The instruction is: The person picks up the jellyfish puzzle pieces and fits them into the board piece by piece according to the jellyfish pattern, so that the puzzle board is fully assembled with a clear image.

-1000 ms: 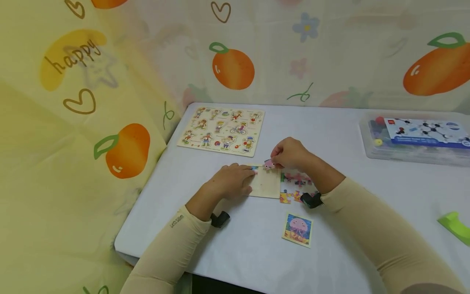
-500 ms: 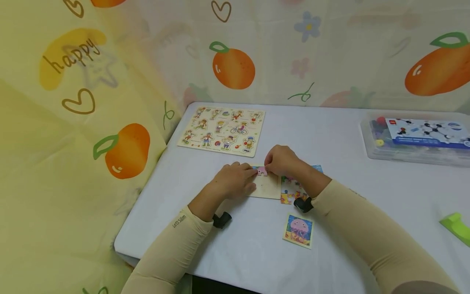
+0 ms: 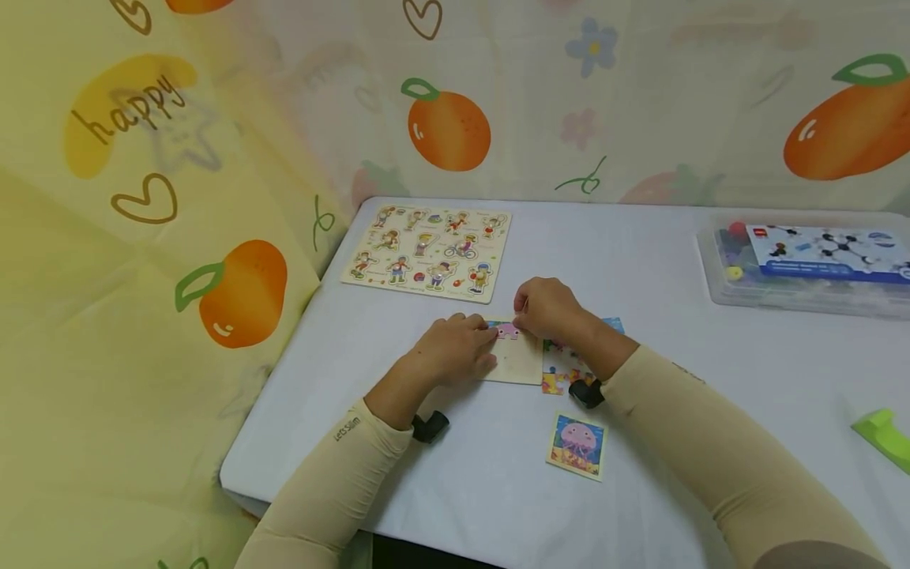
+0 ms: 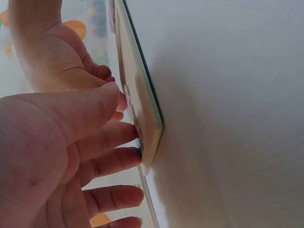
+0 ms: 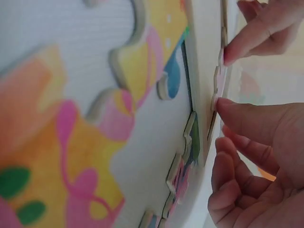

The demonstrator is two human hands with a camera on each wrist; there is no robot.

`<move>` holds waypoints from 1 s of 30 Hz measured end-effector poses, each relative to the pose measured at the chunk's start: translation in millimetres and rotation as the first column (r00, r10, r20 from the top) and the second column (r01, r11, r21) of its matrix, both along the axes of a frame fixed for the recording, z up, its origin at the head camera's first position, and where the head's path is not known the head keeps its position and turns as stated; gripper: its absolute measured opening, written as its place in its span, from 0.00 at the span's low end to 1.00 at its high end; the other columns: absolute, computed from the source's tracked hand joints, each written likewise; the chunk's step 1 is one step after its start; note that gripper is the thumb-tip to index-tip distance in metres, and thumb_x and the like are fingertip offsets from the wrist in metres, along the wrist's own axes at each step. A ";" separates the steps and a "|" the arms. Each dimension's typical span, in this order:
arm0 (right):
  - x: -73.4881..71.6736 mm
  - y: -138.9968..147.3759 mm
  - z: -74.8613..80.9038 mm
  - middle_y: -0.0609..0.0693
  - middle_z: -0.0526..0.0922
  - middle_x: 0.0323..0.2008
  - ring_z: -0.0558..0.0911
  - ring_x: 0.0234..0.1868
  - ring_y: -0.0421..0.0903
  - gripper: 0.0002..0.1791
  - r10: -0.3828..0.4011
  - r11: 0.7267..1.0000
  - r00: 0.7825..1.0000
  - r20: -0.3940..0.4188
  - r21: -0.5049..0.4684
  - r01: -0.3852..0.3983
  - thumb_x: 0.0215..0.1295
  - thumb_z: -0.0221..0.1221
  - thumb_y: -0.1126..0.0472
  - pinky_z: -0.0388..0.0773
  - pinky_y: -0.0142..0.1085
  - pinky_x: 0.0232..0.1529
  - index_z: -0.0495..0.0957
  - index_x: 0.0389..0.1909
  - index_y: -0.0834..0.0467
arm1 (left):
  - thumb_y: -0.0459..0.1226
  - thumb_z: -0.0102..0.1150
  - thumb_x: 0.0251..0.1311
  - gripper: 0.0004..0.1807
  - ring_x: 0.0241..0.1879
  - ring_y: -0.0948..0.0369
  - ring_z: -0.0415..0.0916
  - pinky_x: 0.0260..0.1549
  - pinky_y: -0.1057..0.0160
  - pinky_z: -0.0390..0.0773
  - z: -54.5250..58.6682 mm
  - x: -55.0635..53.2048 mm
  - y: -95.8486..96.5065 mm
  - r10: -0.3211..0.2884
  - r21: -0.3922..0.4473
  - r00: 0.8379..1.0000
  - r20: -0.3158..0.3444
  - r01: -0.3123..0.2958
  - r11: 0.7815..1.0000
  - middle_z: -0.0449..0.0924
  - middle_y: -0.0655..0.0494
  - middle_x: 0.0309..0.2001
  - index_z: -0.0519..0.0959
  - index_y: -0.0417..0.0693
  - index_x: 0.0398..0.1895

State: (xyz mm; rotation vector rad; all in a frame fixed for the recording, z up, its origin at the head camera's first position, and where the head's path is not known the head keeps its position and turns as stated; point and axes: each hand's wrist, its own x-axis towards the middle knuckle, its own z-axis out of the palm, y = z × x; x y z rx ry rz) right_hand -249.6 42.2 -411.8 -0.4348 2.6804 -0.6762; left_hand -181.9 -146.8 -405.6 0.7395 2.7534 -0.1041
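A pale wooden puzzle tray [image 3: 515,368] lies mid-table, its bare bottom showing. At its far edge sits a pink jigsaw piece [image 3: 508,332] with a face on it, beside a blue piece at the far left corner. My left hand [image 3: 449,349] rests over the tray's left side, fingers nearly straight, fingertips [image 4: 128,132] touching the pieces. My right hand [image 3: 550,308] holds the pink piece's right end between thumb [image 5: 232,111] and curled fingers. Loose jigsaw pieces [image 3: 558,382] lie right of the tray, partly hidden under the right wrist.
A jellyfish picture card [image 3: 577,446] lies nearer the front. Toward the back left is a wooden board with figures [image 3: 426,251]. A clear plastic box [image 3: 739,294] stands at the back right, and a green object [image 3: 885,439] lies at the right.
My right hand has moved left and down with the pink piece, from above the tray's far edge into its row beside the blue piece. The left hand has hardly moved.
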 end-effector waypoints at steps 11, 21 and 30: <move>1.5 32.3 11.3 0.55 0.83 0.44 0.79 0.42 0.52 0.11 0.002 0.999 1.000 0.020 0.035 -0.003 0.68 0.63 0.59 0.76 0.45 0.45 0.81 0.48 0.58 | 0.54 0.53 0.74 0.28 0.59 0.55 0.72 0.55 0.52 0.76 1.1 -3.0 8.0 0.004 -0.009 1.000 -0.027 -0.004 1.000 0.75 0.57 0.65 0.73 0.56 0.72; 4.6 104.7 21.9 0.64 0.80 0.53 0.74 0.49 0.59 0.17 -0.011 0.978 0.997 0.070 0.211 -0.004 0.63 0.69 0.59 0.77 0.51 0.50 0.81 0.50 0.61 | 0.56 0.56 0.71 0.29 0.67 0.52 0.63 0.64 0.48 0.69 2.3 -2.9 11.4 0.006 -0.047 0.999 -0.031 -0.008 0.999 0.67 0.55 0.71 0.74 0.56 0.70; 5.1 127.9 8.4 0.58 0.78 0.36 0.75 0.40 0.55 0.14 -0.048 0.991 0.997 0.062 0.130 0.040 0.61 0.72 0.58 0.77 0.43 0.39 0.81 0.39 0.63 | 0.54 0.56 0.72 0.33 0.72 0.51 0.63 0.69 0.50 0.68 3.1 6.8 25.6 -0.053 -0.033 0.998 0.039 0.054 0.998 0.65 0.52 0.74 0.68 0.51 0.75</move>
